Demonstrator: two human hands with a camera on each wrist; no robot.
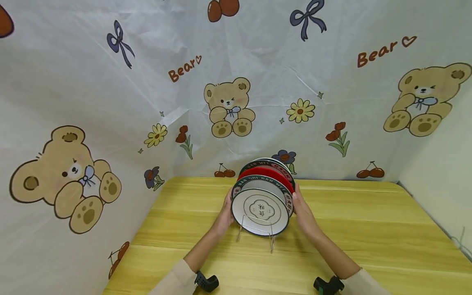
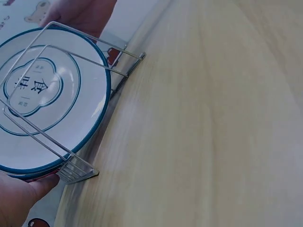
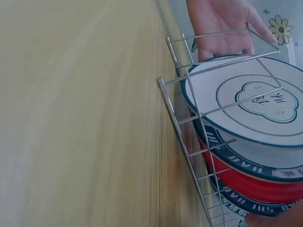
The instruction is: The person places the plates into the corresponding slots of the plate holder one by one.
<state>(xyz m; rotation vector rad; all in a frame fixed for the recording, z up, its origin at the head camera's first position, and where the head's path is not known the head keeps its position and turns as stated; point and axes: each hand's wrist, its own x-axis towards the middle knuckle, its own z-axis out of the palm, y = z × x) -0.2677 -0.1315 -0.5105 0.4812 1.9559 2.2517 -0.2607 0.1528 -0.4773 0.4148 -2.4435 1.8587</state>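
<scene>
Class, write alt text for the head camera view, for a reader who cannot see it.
Two hands, the left hand and the right hand, hold the sides of a stack of round dishes standing upright in a wire rack on a yellow wooden table. Behind hangs a white cloth printed with cartoon bears.

Both forearms are bare from hand to near the elbow, where cream long sleeves are pushed back. A small black camera mount sits under the left sleeve's cuff, and a like black mount with a green spot under the right cuff.
</scene>
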